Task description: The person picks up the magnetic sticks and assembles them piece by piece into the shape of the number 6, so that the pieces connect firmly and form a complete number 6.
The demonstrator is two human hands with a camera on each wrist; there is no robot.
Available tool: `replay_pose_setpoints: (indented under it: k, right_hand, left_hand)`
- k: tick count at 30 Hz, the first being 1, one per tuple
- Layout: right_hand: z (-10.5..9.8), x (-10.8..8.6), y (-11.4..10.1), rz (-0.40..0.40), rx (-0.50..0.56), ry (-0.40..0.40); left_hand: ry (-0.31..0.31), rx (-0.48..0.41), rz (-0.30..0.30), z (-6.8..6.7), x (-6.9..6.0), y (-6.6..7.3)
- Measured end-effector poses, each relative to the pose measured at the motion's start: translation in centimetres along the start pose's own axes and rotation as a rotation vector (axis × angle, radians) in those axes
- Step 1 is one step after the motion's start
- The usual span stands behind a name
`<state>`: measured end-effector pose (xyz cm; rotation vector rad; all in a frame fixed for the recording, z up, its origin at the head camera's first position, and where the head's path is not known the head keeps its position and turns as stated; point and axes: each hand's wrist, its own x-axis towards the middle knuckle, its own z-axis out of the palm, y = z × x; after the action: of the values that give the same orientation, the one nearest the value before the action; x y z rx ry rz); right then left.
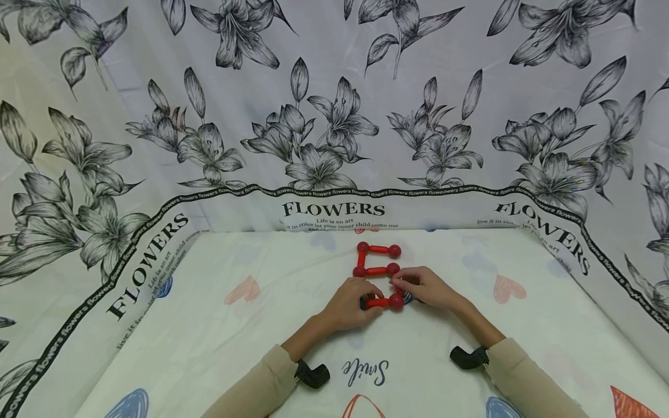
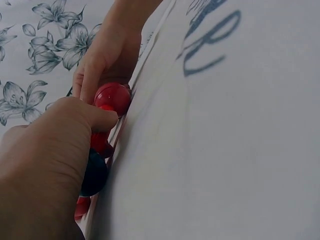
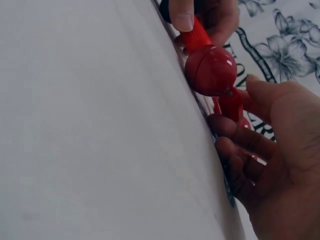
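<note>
A figure of red toy rods and red balls lies on the white cloth. Its upper rods, one of them a red rod (image 1: 377, 271), link several balls, including a top left ball (image 1: 363, 247). My left hand (image 1: 351, 305) pinches the lowest red rod (image 3: 196, 37) between thumb and fingers. That rod has a dark ball (image 2: 95, 172) on its left end and a red ball (image 1: 396, 301) on its right. Around the upright red rod (image 3: 231, 106) above that red ball, my right hand (image 1: 425, 287) has its fingers curled; they partly hide it.
A white printed cloth (image 1: 292, 261) with hearts and the word Smile covers the table. Behind it hangs a flowered curtain (image 1: 334, 116). Black wrist devices sit at the left cuff (image 1: 313, 374) and the right cuff (image 1: 467, 357).
</note>
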<state>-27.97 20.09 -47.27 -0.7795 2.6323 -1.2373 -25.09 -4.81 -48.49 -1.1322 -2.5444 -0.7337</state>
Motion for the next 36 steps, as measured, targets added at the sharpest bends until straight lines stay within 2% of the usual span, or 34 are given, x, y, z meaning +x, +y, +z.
replay_pose_setpoints:
  k: [10,18,21,28,36]
  right_hand:
    - [0.28,0.08,0.19,-0.006,0.042,-0.007]
    - [0.26,0.01,0.02,-0.02,0.061,-0.023]
    - [0.12,-0.01,0.14,-0.034,0.05,-0.023]
    - [-0.06,-0.22,-0.48,-0.01,0.029,-0.058]
    - [0.35,-0.1,-0.53,-0.029,-0.039,-0.02]
  left_hand:
    - [-0.023,-0.004,-0.023,-0.05,0.01,0.11]
    - [-0.016,0.004,-0.021,-0.08,-0.06,0.17]
    - [-0.01,0.002,-0.016,-0.16,0.01,0.26]
    - [-0.011,0.005,-0.02,-0.15,0.12,0.29]
    - [-0.003,0.0,-0.012,-0.25,0.02,0.24]
